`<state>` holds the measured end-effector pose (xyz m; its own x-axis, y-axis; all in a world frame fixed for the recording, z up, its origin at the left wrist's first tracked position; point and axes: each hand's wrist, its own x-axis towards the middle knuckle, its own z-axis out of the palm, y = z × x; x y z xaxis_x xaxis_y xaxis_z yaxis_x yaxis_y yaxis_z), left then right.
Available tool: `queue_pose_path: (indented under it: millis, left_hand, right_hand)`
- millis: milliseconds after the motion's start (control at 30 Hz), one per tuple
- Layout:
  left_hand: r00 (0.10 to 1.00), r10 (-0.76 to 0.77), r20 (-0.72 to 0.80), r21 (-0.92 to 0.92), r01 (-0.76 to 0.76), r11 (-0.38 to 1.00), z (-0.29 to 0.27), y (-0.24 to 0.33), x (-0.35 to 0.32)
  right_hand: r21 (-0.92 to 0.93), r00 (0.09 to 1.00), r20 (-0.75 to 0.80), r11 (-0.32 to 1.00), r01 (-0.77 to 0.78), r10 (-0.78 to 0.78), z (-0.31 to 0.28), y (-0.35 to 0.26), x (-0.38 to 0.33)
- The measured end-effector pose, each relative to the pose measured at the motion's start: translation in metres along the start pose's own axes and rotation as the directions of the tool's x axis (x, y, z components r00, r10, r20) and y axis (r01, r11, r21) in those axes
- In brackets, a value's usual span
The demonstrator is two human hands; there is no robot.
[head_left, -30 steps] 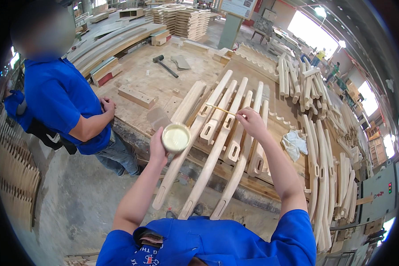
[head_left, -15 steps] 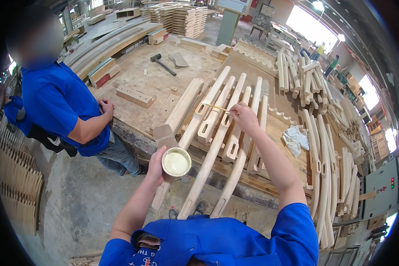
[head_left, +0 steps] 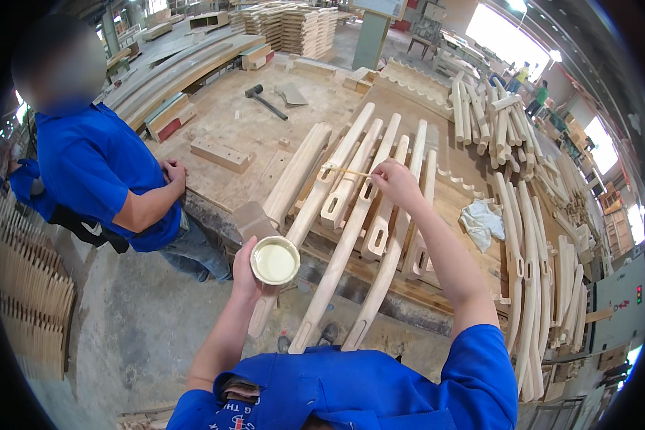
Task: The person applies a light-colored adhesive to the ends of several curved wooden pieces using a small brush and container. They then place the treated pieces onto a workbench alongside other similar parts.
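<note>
My left hand [head_left: 245, 272] is closed around a small round cup [head_left: 275, 260] of cream-coloured liquid, held above the bench's near edge. A flat brown piece [head_left: 251, 220] shows just beyond the cup; whether my hand touches it I cannot tell. My right hand [head_left: 395, 184] pinches a thin wooden stick [head_left: 350, 172] pointing left. The stick's tip is at the slot near the upper part of a pale wooden post [head_left: 315, 197]. Several similar slotted posts [head_left: 344, 251] lie side by side under my right arm, some jutting past the bench edge toward me.
A person in blue [head_left: 107, 179] stands at the left of the workbench [head_left: 215, 118]. On it lie a black mallet [head_left: 266, 102], a drilled wooden block [head_left: 221, 154] and a white cloth [head_left: 482, 224]. More posts [head_left: 527, 265] are piled at the right.
My left hand and the cup have shifted slightly left, and the cup's mouth faces me a little more. The stick stays at the same slot, my right hand nearly still.
</note>
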<state>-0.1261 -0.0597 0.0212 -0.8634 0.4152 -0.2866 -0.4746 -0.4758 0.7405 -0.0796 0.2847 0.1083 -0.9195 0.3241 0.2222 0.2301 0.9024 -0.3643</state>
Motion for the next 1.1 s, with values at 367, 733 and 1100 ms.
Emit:
queue_pose_path:
  millis: [367,733,1100]
  left_hand:
    - [0.997,-0.019,-0.077,-0.047,0.015,0.999,-0.016,0.004,-0.004]
    - [0.996,0.052,-0.078,-0.056,-0.056,0.997,-0.020,0.007,-0.007]
    - [0.994,0.082,-0.072,-0.027,-0.084,0.996,-0.020,0.009,-0.010]
  right_hand:
    - [0.066,0.997,0.025,0.995,0.073,-0.075,0.000,0.007,0.001]
    - [0.020,0.998,-0.060,0.999,0.033,-0.031,-0.004,0.020,-0.011]
    - [0.107,0.988,-0.114,0.987,0.119,-0.107,0.003,0.008,-0.027]
